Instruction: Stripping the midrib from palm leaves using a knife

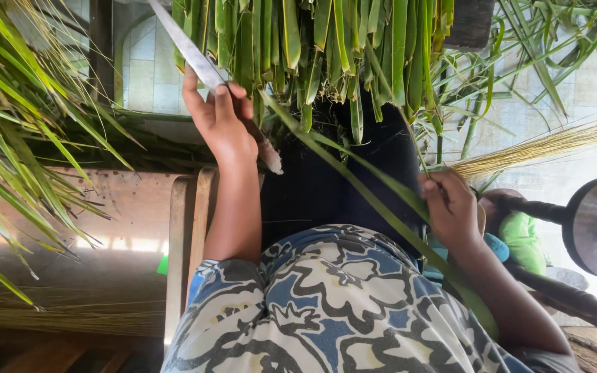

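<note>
Two hands — knife (195, 59) in left hand (219, 121), leaf (354, 186) in right hand (450, 207)

pale tiled wall (150, 69), wooden chair frame (186, 228), daylight from the right side

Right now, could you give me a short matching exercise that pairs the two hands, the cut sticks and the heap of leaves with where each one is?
Things:
1. left hand
2. right hand
3. bundle of pale sticks
4. pile of green leaves

Places or states:
a. lying on the floor at the right
b. gripping a long knife
c. heaped along the top, in front of the lap
d. pinching one long green leaf strip

Pairs: 1-b, 2-d, 3-a, 4-c
</note>
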